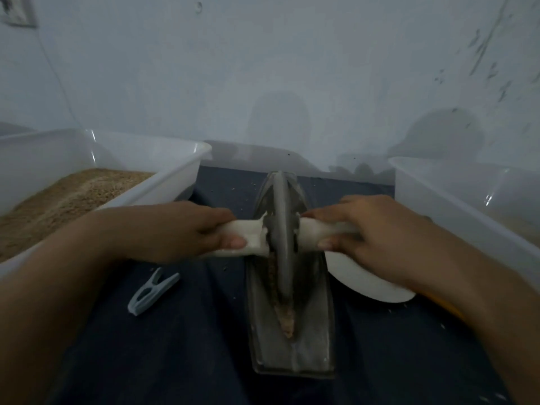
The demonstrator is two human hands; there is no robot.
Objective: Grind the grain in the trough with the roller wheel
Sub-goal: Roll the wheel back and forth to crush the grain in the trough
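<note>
A dark metal trough lies lengthwise on the dark-covered bench, its narrow far end pointing at the wall. The roller wheel stands upright on edge in the trough's groove, toward the far half, with a white handle sticking out each side. The left hand has a clenched grip on the left handle, thumb lying along its near side; the right hand grasps the right handle the same way. Brownish grain lies in the groove just nearer than the wheel (the frame is dim and blurred, so how finely it is ground is hard to say). A white tub at the left holds a heap of tan grain; a second white tub stands at the right. A white dish sits just beside the trough under the right wrist, and a pale clothes peg lies on the bench left of the trough.
</note>
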